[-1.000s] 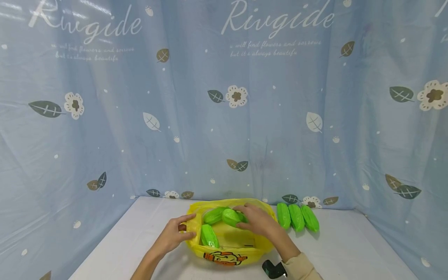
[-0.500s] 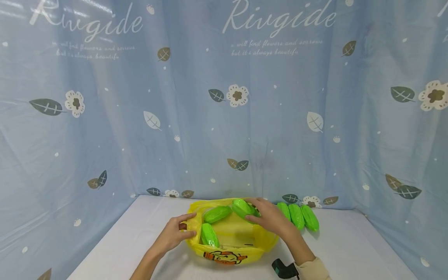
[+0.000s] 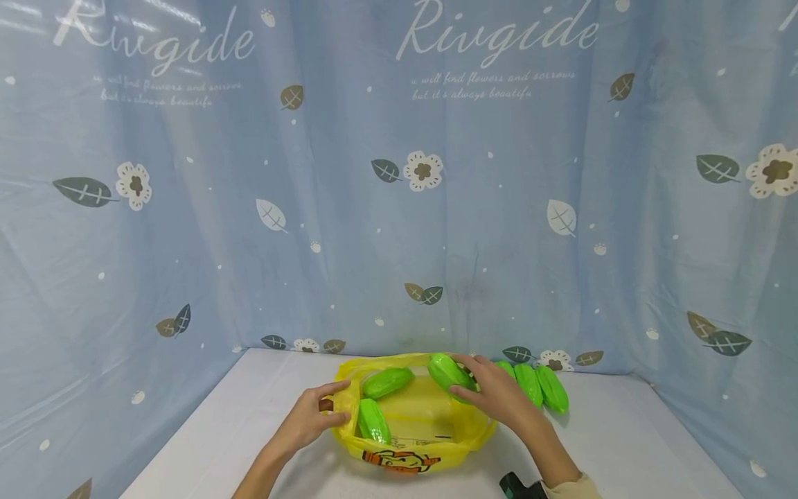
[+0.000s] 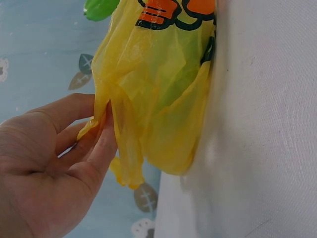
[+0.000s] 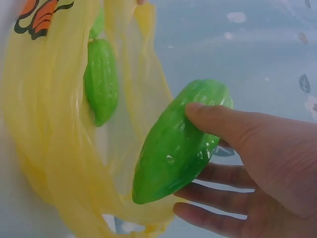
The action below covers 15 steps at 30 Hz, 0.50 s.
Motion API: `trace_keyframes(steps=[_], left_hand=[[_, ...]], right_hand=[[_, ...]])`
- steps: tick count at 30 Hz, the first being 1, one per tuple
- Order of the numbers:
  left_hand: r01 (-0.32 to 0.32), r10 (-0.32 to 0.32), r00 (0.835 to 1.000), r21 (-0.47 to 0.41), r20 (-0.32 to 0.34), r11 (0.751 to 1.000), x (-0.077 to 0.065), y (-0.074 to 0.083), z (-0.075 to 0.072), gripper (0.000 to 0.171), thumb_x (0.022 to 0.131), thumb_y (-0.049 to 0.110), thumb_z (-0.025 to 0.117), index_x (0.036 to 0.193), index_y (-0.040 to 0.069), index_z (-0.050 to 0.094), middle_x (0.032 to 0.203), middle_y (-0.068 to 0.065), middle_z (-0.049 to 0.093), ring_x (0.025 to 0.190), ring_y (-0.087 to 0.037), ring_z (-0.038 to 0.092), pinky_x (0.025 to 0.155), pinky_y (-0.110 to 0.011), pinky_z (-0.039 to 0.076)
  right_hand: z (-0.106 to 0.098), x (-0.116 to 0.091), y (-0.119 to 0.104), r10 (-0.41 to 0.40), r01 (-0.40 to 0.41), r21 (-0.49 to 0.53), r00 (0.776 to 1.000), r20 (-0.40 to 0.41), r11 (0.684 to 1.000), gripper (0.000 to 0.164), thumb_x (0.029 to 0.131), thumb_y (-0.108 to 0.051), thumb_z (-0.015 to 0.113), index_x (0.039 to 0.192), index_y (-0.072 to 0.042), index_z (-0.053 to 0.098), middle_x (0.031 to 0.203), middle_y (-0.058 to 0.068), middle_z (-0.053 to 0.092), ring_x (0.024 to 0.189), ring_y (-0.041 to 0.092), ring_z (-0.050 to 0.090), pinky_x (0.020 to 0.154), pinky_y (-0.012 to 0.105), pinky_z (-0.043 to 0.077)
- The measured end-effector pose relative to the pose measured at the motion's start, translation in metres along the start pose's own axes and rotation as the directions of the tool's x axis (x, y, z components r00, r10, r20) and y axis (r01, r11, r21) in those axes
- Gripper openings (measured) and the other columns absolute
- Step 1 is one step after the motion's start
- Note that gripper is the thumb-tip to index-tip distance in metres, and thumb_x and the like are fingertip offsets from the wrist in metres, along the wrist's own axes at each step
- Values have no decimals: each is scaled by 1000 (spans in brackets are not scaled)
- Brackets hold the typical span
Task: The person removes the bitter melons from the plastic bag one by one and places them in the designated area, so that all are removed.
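Note:
My right hand (image 3: 499,391) grips a green, bumpy toy bitter melon (image 3: 446,371) above the right side of a yellow plastic bag (image 3: 349,443). In the right wrist view, the thumb lies across the melon (image 5: 178,144) and the fingers go behind it. At the bag's left edge, my left hand (image 3: 312,416) holds the gathered plastic; the left wrist view shows the fingers (image 4: 99,144) at the bag's handle. The bag's mouth faces up. Inside lie two more melons, one at the back left (image 3: 388,382) and one at the front left (image 3: 374,421).
Right of the bag, three green melons (image 3: 528,384) lie side by side on the white table (image 3: 623,443), one partly behind my right hand. A black device (image 3: 516,486) shows by the right sleeve. A blue patterned curtain (image 3: 474,229) surrounds the table.
My right hand has moved the melon rightward from the bag's middle, next to the back-left melon, towards the right rim. The left hand has stayed at the bag's edge.

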State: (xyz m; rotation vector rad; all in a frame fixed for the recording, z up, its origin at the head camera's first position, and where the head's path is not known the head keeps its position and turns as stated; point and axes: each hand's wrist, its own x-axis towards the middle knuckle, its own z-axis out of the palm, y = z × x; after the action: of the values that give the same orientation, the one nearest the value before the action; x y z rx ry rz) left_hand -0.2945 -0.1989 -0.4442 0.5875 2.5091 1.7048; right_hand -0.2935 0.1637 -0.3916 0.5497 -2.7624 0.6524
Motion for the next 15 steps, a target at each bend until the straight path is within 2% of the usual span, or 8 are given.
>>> trace_keyframes(steps=[8,15], left_hand=[[6,-6,1000,-4,0,1000,-1,1,0,65,84,8,74,141,-7,46,146,-34,41,113,-39,64,78,-27,59],[4,-4,1000,10,-5,1000,0,1,0,64,84,8,74,141,-6,48,147,-33,41,113,-38,64,77,-26,59]], right_hand=[[-4,-8,6,9,-11,-45,999,-53,999,57,87,-41,72,137,-22,55,126,6,64,103,22,64,84,44,56],[-8,-16,12,29,-33,-61,997,-70,998,57,86,-42,72,136,-21,56,125,6,64,98,17,64,78,39,56]])
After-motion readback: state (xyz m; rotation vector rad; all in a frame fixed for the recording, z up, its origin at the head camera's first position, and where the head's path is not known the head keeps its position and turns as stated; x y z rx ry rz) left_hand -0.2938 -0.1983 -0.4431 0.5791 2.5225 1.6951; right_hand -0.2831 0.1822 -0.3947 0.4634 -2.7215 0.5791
